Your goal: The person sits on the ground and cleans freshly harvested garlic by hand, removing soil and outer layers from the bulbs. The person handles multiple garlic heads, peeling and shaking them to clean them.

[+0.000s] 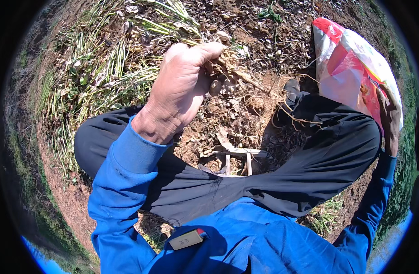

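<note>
My left hand (180, 90) is closed around a bundle of dry plants, with the thumb on top. Their pale, tangled roots (238, 70) stick out to the right of the fist. A brown pod-like lump (215, 88) hangs just below the roots; the plants look like peanut plants. On the far right, my right hand (390, 106) is at the side of a red and white plastic bag (346, 65), fingers against or just over it. Small brownish spots show by those fingertips, and I cannot tell whether they are pods or print.
Cut plants with green stems (110, 68) lie heaped at the left. Dry leaves cover the soil (257, 99) ahead. Between my dark-trousered legs (325, 147) is a low wooden frame (243, 150). Loose thin roots (298, 120) hang by my right shin. A small box (186, 239) rests at my chest.
</note>
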Available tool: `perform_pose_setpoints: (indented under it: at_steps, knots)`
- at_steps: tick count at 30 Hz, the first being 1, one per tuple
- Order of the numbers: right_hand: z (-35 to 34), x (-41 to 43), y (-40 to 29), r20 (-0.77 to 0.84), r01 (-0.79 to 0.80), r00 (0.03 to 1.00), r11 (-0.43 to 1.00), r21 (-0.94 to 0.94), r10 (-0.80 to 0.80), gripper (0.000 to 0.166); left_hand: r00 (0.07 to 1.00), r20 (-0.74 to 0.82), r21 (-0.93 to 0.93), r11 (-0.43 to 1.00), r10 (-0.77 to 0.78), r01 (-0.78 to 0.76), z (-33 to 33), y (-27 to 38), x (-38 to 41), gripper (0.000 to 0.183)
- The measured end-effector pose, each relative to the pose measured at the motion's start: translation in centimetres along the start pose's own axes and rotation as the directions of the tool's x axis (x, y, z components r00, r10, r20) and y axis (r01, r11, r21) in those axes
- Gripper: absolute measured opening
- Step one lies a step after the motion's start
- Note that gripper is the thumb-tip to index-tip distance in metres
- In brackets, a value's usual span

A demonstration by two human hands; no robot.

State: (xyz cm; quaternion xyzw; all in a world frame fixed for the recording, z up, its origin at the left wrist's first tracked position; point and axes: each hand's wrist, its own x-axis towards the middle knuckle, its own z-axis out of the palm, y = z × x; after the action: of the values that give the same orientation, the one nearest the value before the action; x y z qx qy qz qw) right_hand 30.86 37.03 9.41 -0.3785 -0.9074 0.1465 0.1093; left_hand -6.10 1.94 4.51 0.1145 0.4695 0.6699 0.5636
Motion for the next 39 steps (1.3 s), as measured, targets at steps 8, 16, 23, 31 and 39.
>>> perform_pose_setpoints:
  at_steps: [8, 16, 23, 31, 39]
  knots:
    - [4.2, -3.9, -20.9, -0.211, 0.546, 0.838, 0.789, 0.282, -0.504, 0.024, 0.95, -0.253, 0.055, 0.983, 0.181, -0.173, 1.2, -1.9, 0.0, 0.017]
    - [13.3, -4.9, -28.1, -0.265, 0.641, 0.767, 0.689, 0.338, -0.584, 0.039, 0.939, -0.265, 0.251, 0.956, 0.221, -0.154, 2.2, -1.2, -0.5, 0.02]
    - [16.3, -5.5, -28.0, -0.205, 0.495, 0.869, 0.769, 0.405, -0.451, 0.04, 0.935, -0.293, 0.318, 0.943, 0.197, -0.099, 2.2, -1.0, -0.9, 0.022]
    - [17.6, -5.1, -27.5, -0.183, 0.434, 0.901, 0.808, 0.398, -0.394, 0.027, 0.959, -0.25, 0.114, 0.988, 0.132, -0.106, 1.8, -2.7, -0.6, 0.02]
    - [17.5, -5.5, -27.5, -0.209, 0.353, 0.936, 0.764, 0.539, -0.285, 0.014, 0.935, -0.329, 0.138, 0.986, 0.133, -0.092, 1.7, -2.6, -0.7, 0.017]
